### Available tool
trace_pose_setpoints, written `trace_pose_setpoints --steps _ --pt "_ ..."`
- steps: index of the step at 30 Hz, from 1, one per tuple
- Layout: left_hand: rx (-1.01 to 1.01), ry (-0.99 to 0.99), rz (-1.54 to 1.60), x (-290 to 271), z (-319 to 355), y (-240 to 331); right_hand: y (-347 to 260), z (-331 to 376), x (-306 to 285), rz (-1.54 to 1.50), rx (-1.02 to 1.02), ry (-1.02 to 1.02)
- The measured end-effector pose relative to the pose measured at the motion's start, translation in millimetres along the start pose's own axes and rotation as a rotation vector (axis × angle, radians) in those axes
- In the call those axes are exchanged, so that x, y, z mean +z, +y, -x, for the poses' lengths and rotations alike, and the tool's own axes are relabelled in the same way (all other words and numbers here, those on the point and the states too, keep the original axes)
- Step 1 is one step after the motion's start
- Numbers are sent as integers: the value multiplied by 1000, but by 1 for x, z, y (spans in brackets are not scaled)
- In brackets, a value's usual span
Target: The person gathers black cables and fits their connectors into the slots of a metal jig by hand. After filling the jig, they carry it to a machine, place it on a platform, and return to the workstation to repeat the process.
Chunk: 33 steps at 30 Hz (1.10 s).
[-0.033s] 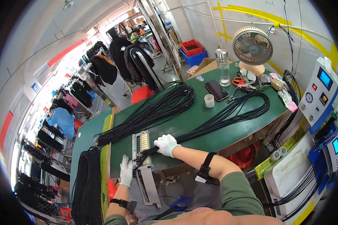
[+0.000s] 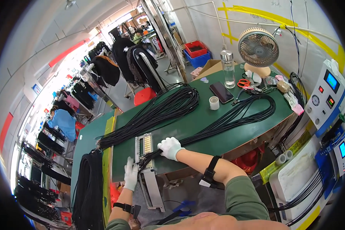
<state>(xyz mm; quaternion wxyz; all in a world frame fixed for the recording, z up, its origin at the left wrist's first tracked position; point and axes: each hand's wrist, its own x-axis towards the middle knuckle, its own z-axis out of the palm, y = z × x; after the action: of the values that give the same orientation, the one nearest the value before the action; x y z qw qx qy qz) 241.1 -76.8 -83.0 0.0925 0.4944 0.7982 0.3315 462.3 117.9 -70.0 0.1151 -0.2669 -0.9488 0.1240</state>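
Note:
My right hand [image 2: 170, 148], in a white glove, is closed around a bundle of thin black cables [image 2: 218, 124] near its left end. The bundle runs back across the green table and loops round at the right. Its loose ends [image 2: 145, 161] lie over the lower part of a metal frame fixture [image 2: 144, 145] with a row of pale yellow blocks. Just left of these ends is my left hand [image 2: 130, 174], also gloved, with fingers stretched out and nothing seen in it. Whether its fingertips touch the cables I cannot tell. A grey metal plate [image 2: 153, 189] hangs below the fixture at the table edge.
A larger black cable coil [image 2: 168, 107] lies behind the fixture. More black cables [image 2: 89, 188] hang at the left, beside a yellow strip [image 2: 108, 153]. A tape roll [image 2: 214, 102], phone [image 2: 221, 92], bottle [image 2: 228, 71], red-handled scissors [image 2: 243, 83] and fan [image 2: 258, 48] stand farther back.
My left hand has shifted slightly up and to the right, nearer the cable ends. My right hand and the bundle stay in place.

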Motion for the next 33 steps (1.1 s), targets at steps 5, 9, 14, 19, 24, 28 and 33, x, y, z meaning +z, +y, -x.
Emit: trace_pose_setpoints --steps 5,9,14,19,24,28,33 --pt "405 100 -186 31 -12 -4 -14 10 -13 11 -42 38" --pt "379 33 -128 19 0 19 -8 1 2 4 -29 -22" --pt "341 -5 14 9 13 16 -20 0 -33 -201 94 -369" --pt "363 74 165 10 7 29 31 -19 14 -342 -63 265" --pt "366 109 186 11 -3 17 3 -16 -27 -232 -36 389" --pt "449 168 21 9 1 12 -11 -12 -23 -189 -107 89" --pt "376 104 -5 9 3 14 -7 -12 -13 -37 -160 176"
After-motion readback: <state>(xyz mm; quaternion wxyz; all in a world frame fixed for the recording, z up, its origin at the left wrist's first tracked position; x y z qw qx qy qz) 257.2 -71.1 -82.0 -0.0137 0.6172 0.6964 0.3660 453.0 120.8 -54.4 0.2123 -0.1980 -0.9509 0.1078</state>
